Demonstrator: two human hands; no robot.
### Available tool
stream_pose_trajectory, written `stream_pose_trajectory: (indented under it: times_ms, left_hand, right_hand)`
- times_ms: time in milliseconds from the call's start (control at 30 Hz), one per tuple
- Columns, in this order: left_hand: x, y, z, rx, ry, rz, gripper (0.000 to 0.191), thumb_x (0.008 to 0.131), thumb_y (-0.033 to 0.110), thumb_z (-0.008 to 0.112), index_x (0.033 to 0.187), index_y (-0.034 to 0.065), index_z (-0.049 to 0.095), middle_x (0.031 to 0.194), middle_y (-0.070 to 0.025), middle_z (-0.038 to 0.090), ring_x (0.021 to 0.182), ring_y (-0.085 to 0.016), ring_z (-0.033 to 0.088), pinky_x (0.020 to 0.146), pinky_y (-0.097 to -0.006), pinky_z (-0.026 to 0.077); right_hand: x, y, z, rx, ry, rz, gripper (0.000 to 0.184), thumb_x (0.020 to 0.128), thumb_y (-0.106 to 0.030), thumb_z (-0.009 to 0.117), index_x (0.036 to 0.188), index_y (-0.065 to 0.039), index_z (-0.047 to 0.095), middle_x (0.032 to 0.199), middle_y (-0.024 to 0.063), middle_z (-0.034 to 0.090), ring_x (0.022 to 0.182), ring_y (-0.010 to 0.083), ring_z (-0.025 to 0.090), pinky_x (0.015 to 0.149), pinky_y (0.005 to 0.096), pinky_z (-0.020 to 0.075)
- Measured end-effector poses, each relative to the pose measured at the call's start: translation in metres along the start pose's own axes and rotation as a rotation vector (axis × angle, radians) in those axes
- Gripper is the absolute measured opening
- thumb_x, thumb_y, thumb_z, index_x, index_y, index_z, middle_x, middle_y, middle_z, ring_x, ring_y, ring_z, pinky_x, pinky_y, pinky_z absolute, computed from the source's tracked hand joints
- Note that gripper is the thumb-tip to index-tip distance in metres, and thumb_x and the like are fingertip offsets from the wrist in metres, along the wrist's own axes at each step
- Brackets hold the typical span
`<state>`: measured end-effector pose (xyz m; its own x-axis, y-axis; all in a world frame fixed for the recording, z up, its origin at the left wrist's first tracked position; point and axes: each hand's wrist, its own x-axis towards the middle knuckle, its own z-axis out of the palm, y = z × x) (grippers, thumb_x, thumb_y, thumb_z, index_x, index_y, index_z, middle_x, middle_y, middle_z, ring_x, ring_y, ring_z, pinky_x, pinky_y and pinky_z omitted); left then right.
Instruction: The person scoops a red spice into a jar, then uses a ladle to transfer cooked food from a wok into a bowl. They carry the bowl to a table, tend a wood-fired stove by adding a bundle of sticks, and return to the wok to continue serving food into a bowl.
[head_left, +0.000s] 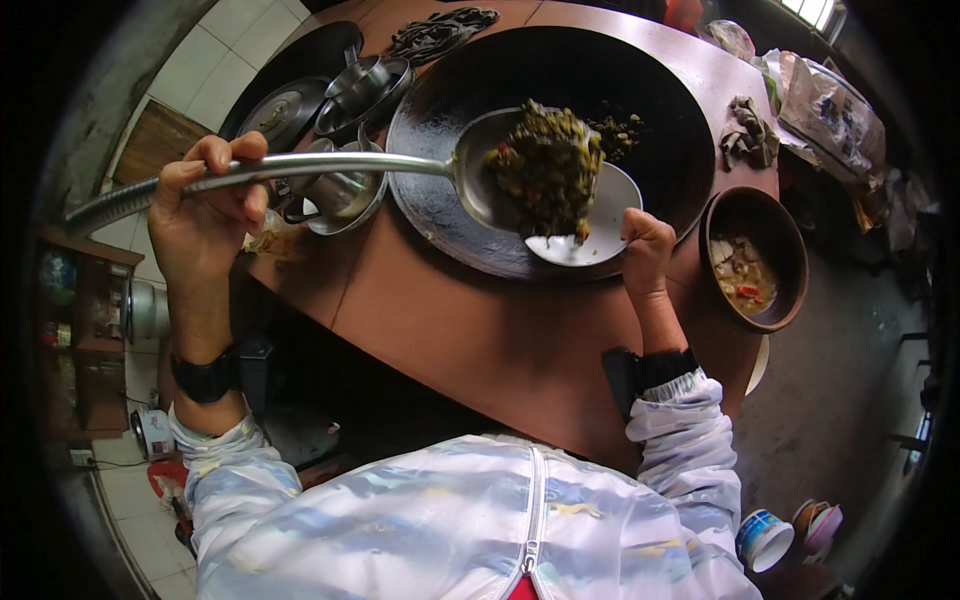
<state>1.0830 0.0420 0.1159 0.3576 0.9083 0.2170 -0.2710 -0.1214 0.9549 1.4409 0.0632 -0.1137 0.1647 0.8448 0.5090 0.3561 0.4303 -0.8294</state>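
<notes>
My left hand (206, 191) grips the long steel handle of a wok ladle (360, 163), its round bowl tilted over a large dark wok (427, 232). A heap of chopped dark-green vegetables with red bits (551, 169) spans the ladle's right edge and overhangs a white dish (619, 199); it is slightly blurred. With fingers curled on its right rim, my right hand (649, 247) holds that dish above the wok's near right side. A few vegetable scraps (619, 135) lie in the wok behind the dish. Much of the dish's inside is hidden by the heap.
The wok is set in a reddish-brown tiled counter (450, 330). A brown earthen bowl of soupy food (784, 300) stands at the right edge. Left of the wok are metal bowls (358, 82) and a metal jug (341, 191). Rags (442, 34) and plastic bags (832, 120) lie beyond.
</notes>
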Motion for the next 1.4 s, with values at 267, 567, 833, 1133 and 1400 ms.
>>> stream_pose_trajectory:
  times_ms: [267,567,833,1133,1400]
  left_hand:
    - [0.030,0.015,0.063,0.494,-0.289,-0.051,0.022,0.079,0.024,0.044,0.074,0.0028,0.045,0.091,-0.0225,0.054,0.055,-0.023,0.058,0.050,-0.0284,0.051]
    - [0.043,0.048,0.142,0.955,-0.923,0.277,0.010,0.077,0.015,0.053,0.074,0.0078,0.047,0.082,-0.0158,0.060,0.065,-0.020,0.062,0.058,-0.0300,0.052]
    - [0.014,0.032,0.125,0.810,-0.471,0.370,0.031,0.086,0.035,0.047,0.077,0.0054,0.045,0.093,-0.0207,0.054,0.065,-0.021,0.060,0.054,-0.0267,0.050]
    - [0.043,-0.029,0.004,0.060,0.418,0.040,0.024,0.081,0.022,0.048,0.087,0.0008,0.056,0.095,-0.0174,0.060,0.061,-0.022,0.063,0.053,-0.0299,0.053]
    - [0.090,-0.129,0.012,0.121,0.395,-0.370,0.032,0.081,0.032,0.055,0.076,0.0003,0.057,0.084,-0.0185,0.062,0.059,-0.024,0.064,0.049,-0.0306,0.055]
  right_hand:
    - [-0.002,-0.008,-0.003,-0.011,-0.040,-0.159,0.012,0.057,0.004,0.046,0.051,-0.004,0.039,0.048,0.0068,0.036,0.044,0.0164,0.039,0.042,0.0264,0.0288]
    - [-0.007,-0.007,-0.010,0.104,0.021,-0.138,0.013,0.059,0.002,0.043,0.052,-0.003,0.032,0.048,0.0061,0.029,0.044,0.0152,0.033,0.042,0.0265,0.0245]
    - [-0.011,0.006,-0.010,0.344,0.091,0.024,0.015,0.054,0.004,0.040,0.053,-0.003,0.027,0.052,0.0007,0.023,0.048,0.0076,0.025,0.043,0.0244,0.0179]
    - [-0.038,-0.001,-0.039,0.440,0.123,0.009,0.025,0.065,-0.006,0.046,0.053,-0.005,0.024,0.055,-0.0016,0.023,0.051,0.0073,0.024,0.046,0.0252,0.0141]
    - [-0.103,-0.016,-0.089,0.341,0.166,0.134,0.032,0.071,-0.013,0.049,0.051,-0.006,0.024,0.052,-0.0014,0.026,0.049,0.0076,0.026,0.045,0.0244,0.0154]
